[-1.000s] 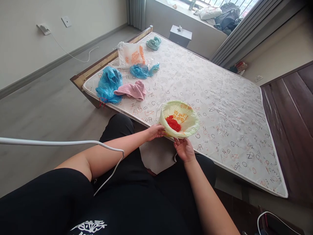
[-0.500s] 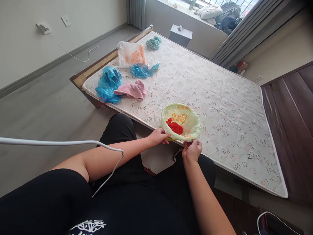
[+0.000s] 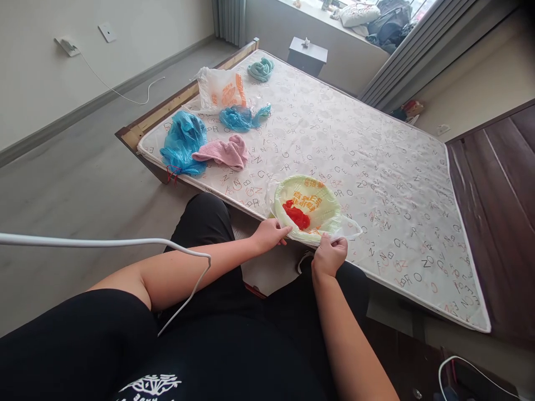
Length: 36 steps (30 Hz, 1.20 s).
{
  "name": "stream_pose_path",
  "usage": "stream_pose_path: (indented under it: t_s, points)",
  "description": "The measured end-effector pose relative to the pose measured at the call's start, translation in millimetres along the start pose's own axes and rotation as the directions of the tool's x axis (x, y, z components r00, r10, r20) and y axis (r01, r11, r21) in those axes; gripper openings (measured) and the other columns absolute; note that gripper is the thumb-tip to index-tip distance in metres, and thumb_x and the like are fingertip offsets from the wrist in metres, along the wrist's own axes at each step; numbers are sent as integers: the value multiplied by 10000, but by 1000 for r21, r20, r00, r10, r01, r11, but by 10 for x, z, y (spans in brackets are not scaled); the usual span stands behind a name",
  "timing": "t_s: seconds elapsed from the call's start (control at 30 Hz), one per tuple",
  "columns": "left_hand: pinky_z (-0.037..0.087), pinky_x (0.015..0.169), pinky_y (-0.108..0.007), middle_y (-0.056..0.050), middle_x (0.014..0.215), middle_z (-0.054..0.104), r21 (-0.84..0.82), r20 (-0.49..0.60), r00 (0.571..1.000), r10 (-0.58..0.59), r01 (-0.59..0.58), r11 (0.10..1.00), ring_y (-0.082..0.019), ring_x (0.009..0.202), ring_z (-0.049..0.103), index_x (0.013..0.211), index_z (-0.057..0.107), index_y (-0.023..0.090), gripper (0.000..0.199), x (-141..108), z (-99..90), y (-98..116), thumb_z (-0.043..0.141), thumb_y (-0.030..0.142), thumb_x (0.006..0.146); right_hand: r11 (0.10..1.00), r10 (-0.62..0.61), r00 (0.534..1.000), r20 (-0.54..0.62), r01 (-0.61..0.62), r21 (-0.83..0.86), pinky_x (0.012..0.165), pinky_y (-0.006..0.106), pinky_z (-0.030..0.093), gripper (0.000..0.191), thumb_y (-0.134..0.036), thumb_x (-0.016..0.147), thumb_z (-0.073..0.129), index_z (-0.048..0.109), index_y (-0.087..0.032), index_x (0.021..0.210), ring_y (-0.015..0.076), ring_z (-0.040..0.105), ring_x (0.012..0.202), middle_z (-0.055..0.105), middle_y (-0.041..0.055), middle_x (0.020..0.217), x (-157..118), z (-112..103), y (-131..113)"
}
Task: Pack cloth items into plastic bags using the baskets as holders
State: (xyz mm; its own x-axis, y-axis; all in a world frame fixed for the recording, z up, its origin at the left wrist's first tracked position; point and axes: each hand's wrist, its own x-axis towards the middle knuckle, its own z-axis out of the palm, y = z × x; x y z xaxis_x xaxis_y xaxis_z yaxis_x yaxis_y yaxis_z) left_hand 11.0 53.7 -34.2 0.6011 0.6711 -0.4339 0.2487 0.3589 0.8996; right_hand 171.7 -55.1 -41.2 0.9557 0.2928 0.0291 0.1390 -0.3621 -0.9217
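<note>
A pale green basket (image 3: 330, 209) lined with a thin translucent plastic bag (image 3: 350, 227) with orange print stands at the mattress's near edge. Inside it lies a crumpled red item (image 3: 296, 215). My left hand (image 3: 271, 234) pinches the lined rim at the front left. At the front right, my right hand (image 3: 330, 255) has its fingers closed on the bag's edge, part of which sticks out beyond the rim. A pink cloth (image 3: 223, 152) and a blue plastic bag (image 3: 184, 142) lie to the left of the basket.
Farther back on the mattress (image 3: 376, 189) are another blue bag (image 3: 240, 118), a white bag with orange print (image 3: 219, 89) and a green cloth (image 3: 261, 69). A white cable (image 3: 104, 240) crosses above my left arm. A small grey table (image 3: 308, 54) stands beyond the bed.
The bag's edge at the right has come up off the basket and now spreads outward as a clear flap. My right hand has shifted slightly up with it. The view has tilted slightly.
</note>
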Motion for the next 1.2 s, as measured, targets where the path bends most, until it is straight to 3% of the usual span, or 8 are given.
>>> stream_pose_path:
  t_s: [0.23, 0.47, 0.6, 0.7, 0.8, 1.0, 1.1, 1.2]
  points:
    - [421, 626, -290, -14, 623, 622, 319, -222, 954, 203, -125, 939, -151, 611, 572, 629, 520, 205, 346, -32, -78, 96, 661, 420, 860, 888, -197, 976, 88, 216, -405, 766, 314, 472, 336, -471, 963, 476, 291, -271, 767, 172, 459, 700, 453, -11, 742, -139, -85, -171]
    - [406, 664, -291, 4, 632, 556, 427, -203, 928, 314, -205, 881, -143, 631, 506, 617, 461, 213, 350, 17, -211, 136, 642, 396, 854, 912, -231, 962, 148, 267, -312, 752, 302, 467, 355, -462, 931, 549, 328, -265, 735, 157, 444, 674, 421, -32, 693, -196, -12, -96]
    - [474, 692, -288, -29, 775, 658, 164, -159, 986, 46, -20, 986, -174, 739, 624, 778, 569, 191, 223, 100, -263, 88, 717, 356, 803, 997, 14, 971, 239, -30, 64, 734, 289, 526, 264, -460, 841, 646, 498, -242, 849, 157, 580, 774, 588, -15, 810, -165, 92, 29]
    - [531, 697, -289, -62, 998, 709, -205, -16, 981, -193, 186, 961, -185, 807, 696, 1029, 549, 193, 327, 164, -335, 110, 721, 385, 827, 867, 252, 891, 379, -382, 321, 691, 304, 576, 410, -465, 783, 659, 557, -246, 1114, 178, 672, 869, 685, 8, 1026, -56, 90, 80]
    - [565, 685, -299, -79, 1107, 696, -311, 12, 982, -190, 184, 932, -183, 790, 716, 1178, 468, 222, 488, 219, -413, 159, 714, 483, 847, 755, 355, 823, 443, -532, 383, 727, 336, 604, 442, -521, 825, 578, 561, -293, 1202, 187, 701, 971, 703, 13, 1145, 162, -18, 71]
    - [556, 593, -310, -113, 1028, 714, -102, -42, 996, -72, 68, 992, -206, 634, 720, 1280, 430, 209, 647, 304, -398, 134, 695, 600, 839, 693, 340, 667, 664, -654, 302, 805, 483, 611, 443, -632, 885, 477, 609, -259, 1086, 265, 694, 1076, 724, 86, 1147, 724, -186, 25]
    - [556, 578, -299, -99, 977, 724, -147, -8, 998, -64, 62, 987, -209, 639, 724, 1243, 436, 200, 550, 316, -345, 130, 718, 466, 853, 746, 322, 734, 598, -586, 317, 804, 418, 614, 281, -453, 807, 677, 587, -238, 963, 227, 708, 963, 726, 43, 978, 929, -159, 6]
    - [558, 587, -284, -66, 909, 718, -227, -26, 998, -59, 51, 973, -201, 673, 725, 1162, 461, 194, 421, 312, -326, 178, 714, 330, 854, 869, 256, 927, 273, -345, 355, 760, 335, 606, 298, -327, 732, 761, 536, -228, 898, 169, 687, 831, 664, -16, 858, 1048, -147, -22]
